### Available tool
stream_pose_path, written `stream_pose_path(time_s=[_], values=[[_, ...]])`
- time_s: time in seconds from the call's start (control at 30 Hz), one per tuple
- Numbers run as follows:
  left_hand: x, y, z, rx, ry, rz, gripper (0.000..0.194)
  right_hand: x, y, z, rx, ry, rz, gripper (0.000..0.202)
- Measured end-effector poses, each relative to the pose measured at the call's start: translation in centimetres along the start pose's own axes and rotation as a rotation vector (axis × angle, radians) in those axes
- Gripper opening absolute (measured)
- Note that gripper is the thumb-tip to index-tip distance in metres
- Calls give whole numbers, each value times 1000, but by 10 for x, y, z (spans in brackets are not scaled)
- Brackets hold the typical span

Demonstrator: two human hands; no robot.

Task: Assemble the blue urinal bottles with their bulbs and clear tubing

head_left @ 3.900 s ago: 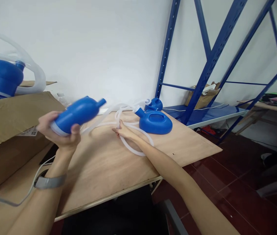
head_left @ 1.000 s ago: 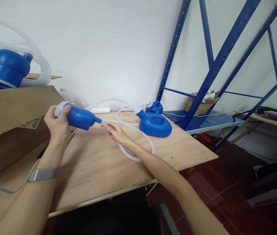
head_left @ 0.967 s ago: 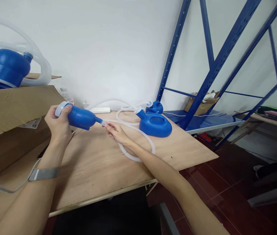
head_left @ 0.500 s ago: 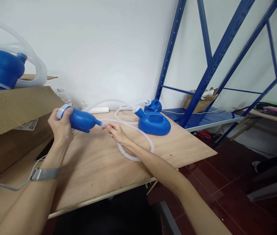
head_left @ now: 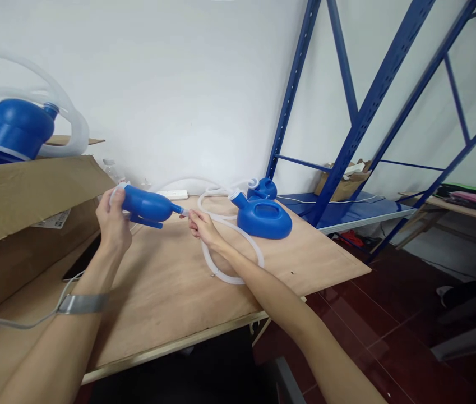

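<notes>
My left hand [head_left: 114,221] is wrapped around the wide, white-rimmed end of a blue plastic urinal funnel [head_left: 147,205], held sideways above the table. Its narrow spout points right, towards my right hand [head_left: 202,225]. There my closed fingers pinch the end of a translucent hose [head_left: 258,252] where it meets the spout; how far it sits on the spout I cannot tell. The hose loops over the tabletop. Right of it stands a blue urinal bottle [head_left: 265,219] with a handle and white-capped neck, and a second blue bottle [head_left: 266,188] is behind it.
A cardboard box [head_left: 19,196] on the left carries more blue funnels [head_left: 19,126] and coiled hose. A white power strip [head_left: 173,194] lies by the wall on the wooden table [head_left: 157,314]. Blue metal shelving [head_left: 347,151] stands at the right. A grey cable [head_left: 14,324] crosses my left wrist.
Both hands have shifted slightly to the right in view, with the funnel and hose end still joined between them. The funnel has turned a little, and the view has tilted slightly.
</notes>
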State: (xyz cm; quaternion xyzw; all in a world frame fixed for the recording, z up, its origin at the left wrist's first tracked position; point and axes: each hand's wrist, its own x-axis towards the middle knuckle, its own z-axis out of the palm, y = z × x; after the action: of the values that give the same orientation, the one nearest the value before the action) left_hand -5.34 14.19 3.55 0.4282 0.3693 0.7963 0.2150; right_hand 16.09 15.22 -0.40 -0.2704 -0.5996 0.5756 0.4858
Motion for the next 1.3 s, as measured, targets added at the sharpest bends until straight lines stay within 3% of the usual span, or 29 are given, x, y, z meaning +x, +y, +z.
stream_pose_path(time_s=[0.07, 0.17, 0.23, 0.33, 0.47, 0.57, 0.67, 0.8, 0.9, 1.07, 1.3], values=[[4, 5, -3, -121, -48, -118, 55, 1, -2, -3, 8, -36, 30, 48], [5, 14, -5, -129, -156, -211, 69, 5, 0, -9, -9, -75, 5, 48], [3, 18, -5, -93, -196, -206, 69, 6, 2, -13, -57, -98, -19, 49], [2, 21, -5, -19, -161, -130, 58, 4, 0, -17, -208, -109, -92, 49], [3, 21, -6, 107, -104, -26, 48, -9, -12, -15, -679, -83, -298, 42], [2, 26, -5, 149, -79, -35, 50, -17, -25, -11, -1102, -29, -352, 38], [-1, 35, -5, 128, -123, -94, 53, -21, -39, -6, -1371, 59, -320, 32], [0, 43, -10, 30, -261, -250, 65, -22, -57, -2, -1593, 149, -195, 43], [5, 41, -15, -25, -264, -390, 67, -23, -67, -1, -1706, 128, -185, 47], [11, 34, -19, -39, -144, -462, 65, -22, -85, 2, -1820, -46, -292, 44], [6, 44, -15, -49, -62, -497, 58, -21, -115, 6, -1700, -63, -362, 35]])
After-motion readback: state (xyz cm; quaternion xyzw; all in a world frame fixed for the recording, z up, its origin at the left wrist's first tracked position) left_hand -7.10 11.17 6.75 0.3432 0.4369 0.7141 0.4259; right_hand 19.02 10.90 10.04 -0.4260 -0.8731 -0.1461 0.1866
